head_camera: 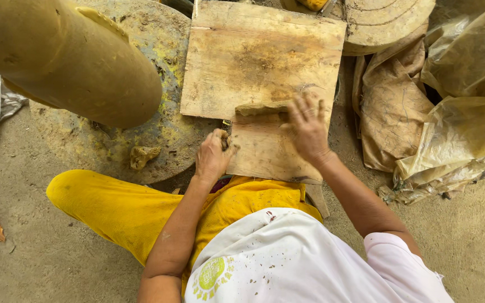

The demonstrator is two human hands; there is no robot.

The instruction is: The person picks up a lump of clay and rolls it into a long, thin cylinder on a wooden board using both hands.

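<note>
Brown clay roll [260, 108] lies across square wooden board [265, 56], mid-board. Right hand [307, 128] spread flat, fingers beside roll's right end. Left hand [213, 157] curled, pinching small clay bit at board edge. Judgement: roll with even palm pressure, steady board.

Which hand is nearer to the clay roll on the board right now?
Right. The right hand has its fingers spread on the right end of the clay roll. The left hand is closed at the wooden board's lower left edge, apart from the roll.
</note>
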